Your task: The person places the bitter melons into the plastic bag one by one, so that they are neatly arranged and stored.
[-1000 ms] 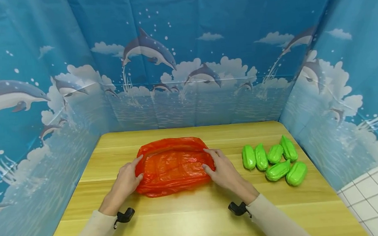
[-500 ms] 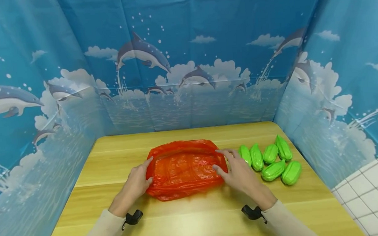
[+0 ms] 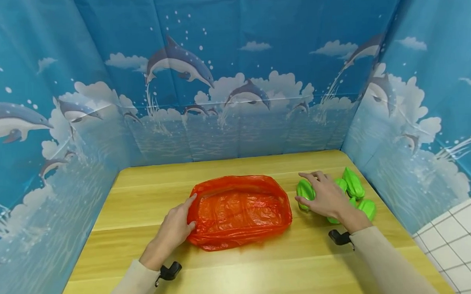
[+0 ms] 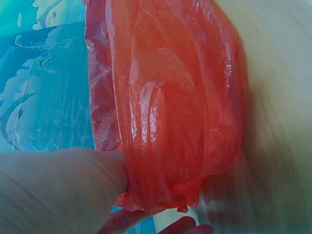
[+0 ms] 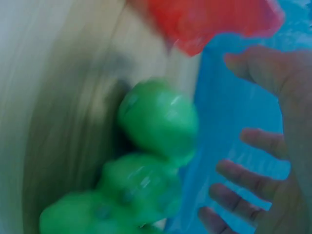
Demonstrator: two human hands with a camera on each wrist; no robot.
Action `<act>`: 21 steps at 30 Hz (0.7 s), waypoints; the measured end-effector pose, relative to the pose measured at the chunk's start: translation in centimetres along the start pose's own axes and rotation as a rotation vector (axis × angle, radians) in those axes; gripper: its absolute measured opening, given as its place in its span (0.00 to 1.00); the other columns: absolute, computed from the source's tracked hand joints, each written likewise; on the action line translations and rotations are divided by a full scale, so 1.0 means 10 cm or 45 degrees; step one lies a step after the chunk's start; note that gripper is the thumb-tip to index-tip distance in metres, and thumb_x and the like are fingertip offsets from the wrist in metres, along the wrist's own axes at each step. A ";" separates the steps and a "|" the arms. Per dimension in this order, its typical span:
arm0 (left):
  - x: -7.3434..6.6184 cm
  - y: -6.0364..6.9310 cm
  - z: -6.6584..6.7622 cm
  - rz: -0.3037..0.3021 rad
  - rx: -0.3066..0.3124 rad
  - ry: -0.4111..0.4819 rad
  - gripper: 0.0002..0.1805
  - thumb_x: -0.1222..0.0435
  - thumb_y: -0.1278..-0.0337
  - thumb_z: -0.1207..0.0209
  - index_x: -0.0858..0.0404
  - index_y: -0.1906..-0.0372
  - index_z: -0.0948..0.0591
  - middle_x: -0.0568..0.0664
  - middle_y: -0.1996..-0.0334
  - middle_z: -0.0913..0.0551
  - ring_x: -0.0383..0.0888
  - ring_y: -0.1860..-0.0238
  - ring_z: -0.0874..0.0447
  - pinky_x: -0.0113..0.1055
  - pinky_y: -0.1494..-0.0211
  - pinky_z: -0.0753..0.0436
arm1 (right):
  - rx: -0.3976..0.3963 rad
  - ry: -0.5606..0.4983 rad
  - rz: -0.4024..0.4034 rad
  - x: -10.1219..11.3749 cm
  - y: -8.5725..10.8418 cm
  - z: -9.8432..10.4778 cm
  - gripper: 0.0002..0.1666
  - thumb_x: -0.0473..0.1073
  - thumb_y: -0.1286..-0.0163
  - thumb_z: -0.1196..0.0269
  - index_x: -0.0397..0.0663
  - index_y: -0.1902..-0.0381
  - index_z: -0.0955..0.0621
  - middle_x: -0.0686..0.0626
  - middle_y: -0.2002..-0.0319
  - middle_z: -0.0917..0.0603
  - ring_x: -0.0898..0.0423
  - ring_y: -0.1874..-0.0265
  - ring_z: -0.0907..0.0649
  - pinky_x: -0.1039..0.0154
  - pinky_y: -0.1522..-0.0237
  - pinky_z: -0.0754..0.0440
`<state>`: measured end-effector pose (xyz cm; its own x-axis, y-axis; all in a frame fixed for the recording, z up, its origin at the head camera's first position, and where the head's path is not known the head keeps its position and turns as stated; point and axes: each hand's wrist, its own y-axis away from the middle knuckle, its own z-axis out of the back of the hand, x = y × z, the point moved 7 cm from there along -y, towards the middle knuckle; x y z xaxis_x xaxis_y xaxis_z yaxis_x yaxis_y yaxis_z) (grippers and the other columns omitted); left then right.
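A red plastic bag (image 3: 237, 209) lies on the wooden table with its mouth spread upward. At its left end, my left hand (image 3: 174, 227) holds the rim, the index finger and thumb well apart; in the left wrist view the thumb tip is hidden behind the bag wall (image 4: 165, 97). My right hand (image 3: 328, 195) is over the green glossy wrapped packages, its thumb and fingers spread around the leftmost package (image 3: 305, 194). In the right wrist view nothing is between the fingers, and a green package (image 5: 158, 119) stands apart from them. The arm and hand cover some packages.
Further green packages (image 3: 353, 184) lie to the right on the wooden table (image 3: 240, 276). A dolphin-print blue curtain (image 3: 239, 129) rises behind the table and on both sides. White floor tiles (image 3: 464, 234) show at the lower right.
The bag has shifted right along the table with the left hand at its end. My right hand has left the bag's right rim and moved right, over the green packages.
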<state>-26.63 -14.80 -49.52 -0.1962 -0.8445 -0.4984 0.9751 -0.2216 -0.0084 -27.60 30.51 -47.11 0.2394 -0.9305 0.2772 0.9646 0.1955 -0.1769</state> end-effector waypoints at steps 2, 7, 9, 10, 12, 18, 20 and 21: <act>-0.01 0.01 -0.01 -0.004 0.006 0.007 0.50 0.74 0.30 0.22 0.60 0.08 0.31 0.69 0.24 0.14 0.66 0.31 0.08 0.62 0.28 0.07 | 0.040 0.056 0.017 -0.08 -0.01 -0.05 0.50 0.67 0.21 0.25 0.50 0.13 0.24 0.27 0.27 0.19 0.23 0.32 0.18 0.24 0.40 0.13; -0.04 0.02 -0.03 -0.039 0.016 0.005 0.50 0.74 0.30 0.22 0.60 0.08 0.31 0.69 0.27 0.13 0.65 0.34 0.07 0.61 0.30 0.06 | 0.080 0.091 0.037 -0.25 0.01 -0.13 0.52 0.73 0.25 0.25 0.52 0.14 0.22 0.27 0.28 0.18 0.22 0.31 0.21 0.19 0.41 0.18; -0.05 0.02 -0.03 -0.054 0.013 0.004 0.50 0.74 0.30 0.22 0.60 0.08 0.30 0.69 0.28 0.12 0.64 0.36 0.07 0.61 0.31 0.05 | 0.082 0.087 0.041 -0.28 0.01 -0.15 0.53 0.74 0.27 0.25 0.52 0.15 0.22 0.27 0.28 0.18 0.21 0.31 0.22 0.17 0.42 0.20; -0.06 0.02 -0.03 -0.060 0.012 0.004 0.49 0.74 0.30 0.22 0.60 0.08 0.30 0.69 0.28 0.12 0.64 0.37 0.07 0.61 0.31 0.05 | 0.085 0.088 0.043 -0.30 0.00 -0.16 0.54 0.75 0.27 0.25 0.52 0.15 0.22 0.26 0.28 0.18 0.21 0.31 0.22 0.17 0.42 0.21; -0.06 0.02 -0.02 -0.065 0.015 0.010 0.49 0.75 0.30 0.22 0.60 0.08 0.30 0.69 0.28 0.13 0.63 0.37 0.06 0.61 0.32 0.05 | 0.101 0.092 0.036 -0.33 -0.01 -0.18 0.55 0.76 0.27 0.25 0.53 0.14 0.22 0.27 0.27 0.18 0.22 0.29 0.23 0.17 0.40 0.22; -0.05 0.03 -0.02 -0.070 0.025 0.025 0.49 0.75 0.30 0.23 0.61 0.08 0.31 0.69 0.26 0.14 0.64 0.35 0.07 0.61 0.30 0.06 | 0.165 0.113 0.022 -0.33 -0.03 -0.22 0.56 0.76 0.26 0.25 0.55 0.11 0.25 0.28 0.22 0.20 0.22 0.24 0.25 0.17 0.32 0.23; -0.05 0.03 -0.03 -0.077 0.021 0.024 0.49 0.75 0.30 0.23 0.61 0.08 0.31 0.69 0.25 0.14 0.65 0.33 0.08 0.62 0.29 0.07 | 0.169 0.121 0.030 -0.33 -0.02 -0.22 0.57 0.75 0.26 0.25 0.54 0.11 0.25 0.28 0.22 0.19 0.22 0.25 0.25 0.17 0.32 0.24; -0.05 0.03 -0.03 -0.081 0.021 0.024 0.49 0.75 0.30 0.23 0.61 0.08 0.30 0.69 0.25 0.14 0.66 0.32 0.08 0.62 0.28 0.07 | 0.171 0.124 0.032 -0.33 -0.02 -0.23 0.57 0.75 0.27 0.24 0.54 0.11 0.25 0.29 0.22 0.19 0.23 0.25 0.25 0.17 0.31 0.24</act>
<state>-26.18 -14.27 -49.53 -0.2559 -0.8192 -0.5133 0.9588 -0.2830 -0.0265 -28.83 32.89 -50.13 0.2580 -0.9492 0.1802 0.9661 0.2525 -0.0531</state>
